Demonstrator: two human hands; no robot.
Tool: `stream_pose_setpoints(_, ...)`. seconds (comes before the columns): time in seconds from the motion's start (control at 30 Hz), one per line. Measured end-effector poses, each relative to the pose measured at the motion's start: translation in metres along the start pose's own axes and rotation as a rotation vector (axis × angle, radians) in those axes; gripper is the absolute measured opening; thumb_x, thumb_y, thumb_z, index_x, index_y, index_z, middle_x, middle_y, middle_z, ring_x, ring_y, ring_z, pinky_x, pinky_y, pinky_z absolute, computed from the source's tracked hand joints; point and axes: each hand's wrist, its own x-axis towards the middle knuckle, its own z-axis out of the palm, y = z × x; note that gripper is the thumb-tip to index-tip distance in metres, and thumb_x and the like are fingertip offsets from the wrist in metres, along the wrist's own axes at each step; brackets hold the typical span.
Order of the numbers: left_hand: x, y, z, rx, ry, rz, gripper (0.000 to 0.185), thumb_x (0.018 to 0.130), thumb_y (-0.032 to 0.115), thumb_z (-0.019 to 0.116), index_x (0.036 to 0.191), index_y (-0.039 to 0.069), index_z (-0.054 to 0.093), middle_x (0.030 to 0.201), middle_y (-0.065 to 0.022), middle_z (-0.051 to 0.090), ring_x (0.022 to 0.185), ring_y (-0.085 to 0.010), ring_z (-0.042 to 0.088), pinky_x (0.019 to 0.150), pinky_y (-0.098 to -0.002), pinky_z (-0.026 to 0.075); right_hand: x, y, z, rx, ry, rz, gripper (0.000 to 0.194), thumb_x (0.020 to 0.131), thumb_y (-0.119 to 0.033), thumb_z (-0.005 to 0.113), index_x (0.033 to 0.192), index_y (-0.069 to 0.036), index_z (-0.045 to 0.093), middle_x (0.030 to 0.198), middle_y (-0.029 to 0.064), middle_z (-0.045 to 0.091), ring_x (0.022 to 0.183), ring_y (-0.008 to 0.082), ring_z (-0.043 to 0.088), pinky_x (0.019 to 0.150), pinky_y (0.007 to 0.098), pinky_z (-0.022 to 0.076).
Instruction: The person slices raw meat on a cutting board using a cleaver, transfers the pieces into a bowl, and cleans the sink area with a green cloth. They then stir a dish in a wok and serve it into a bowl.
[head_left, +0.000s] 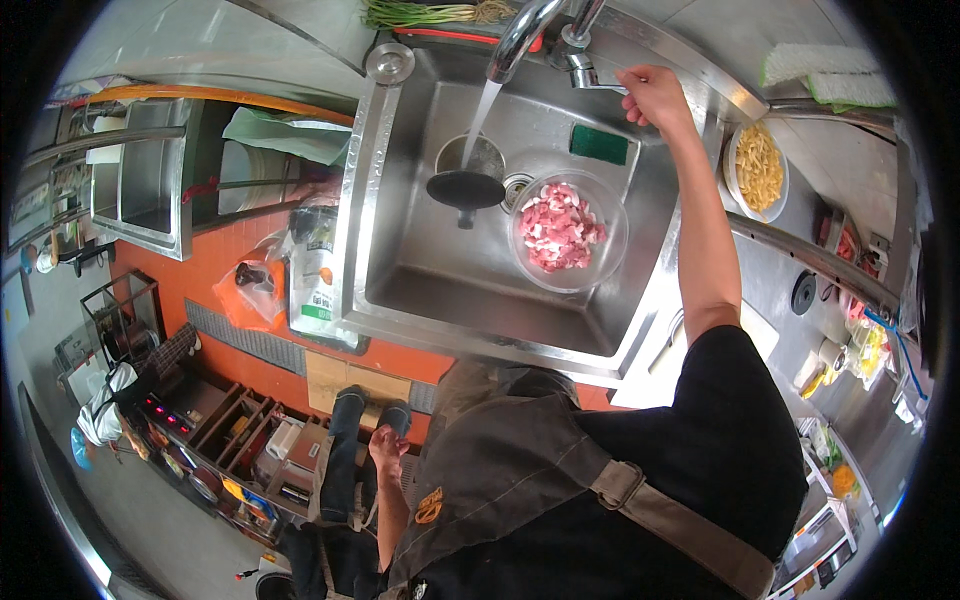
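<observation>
My right hand (654, 97) grips the lever (604, 87) of a chrome faucet (517, 45). Water pours from the spout into a small round metal vessel (480, 150) in the stainless-steel sink (427, 247). Partly overlapping that vessel is a dark round object (465, 189) with a short stub. Cut raw meat (561, 229) fills much of a clear bowl (616, 247) beside the drain (516, 191). A green scouring pad (598, 145) lies by the sink's far wall. Low at my side, my left hand (388, 448) hangs with curled fingers and nothing visible in it.
A bowl of pale cut strips (759, 169) and a white cutting board (757, 337) with a knife are on the right. Spring onions (427, 13) lie behind the sink. Bags (311, 262) stand on the floor at left. A co-worker's legs (345, 450) are close behind.
</observation>
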Motion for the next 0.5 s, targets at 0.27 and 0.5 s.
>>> stream_pose_setpoints(0.27, -0.005, 0.004, 0.006, 0.054, 0.028, 0.019, 0.007, 0.092, 0.002, 0.057, 0.099, 0.004, 0.058, 0.073, -0.0028, 0.046, 0.057, -0.0139, 0.049, 0.05, -0.0294, 0.045, 0.003, -0.004, -0.004, -0.023, -0.012, 0.003, 0.037, 0.098, -0.036, 0.063, 0.112, -0.003, 0.07, 0.073, 0.0063, 0.068, 0.054, 0.0122, 0.062, 0.047, 0.0279, 0.0491)
stream_pose_setpoints(0.5, 0.002, -0.009, -0.008, 0.143, 0.056, 0.0, 0.024, 0.097, 0.012, 0.061, 0.119, 0.002, 0.059, 0.081, -0.0072, 0.059, 0.062, -0.0175, 0.059, 0.057, -0.0328, 0.054, 0.005, -0.013, -0.007, -0.083, -0.05, 0.021, 0.038, 0.099, -0.038, 0.062, 0.114, -0.003, 0.069, 0.07, 0.0056, 0.066, 0.052, 0.0122, 0.061, 0.046, 0.0275, 0.048)
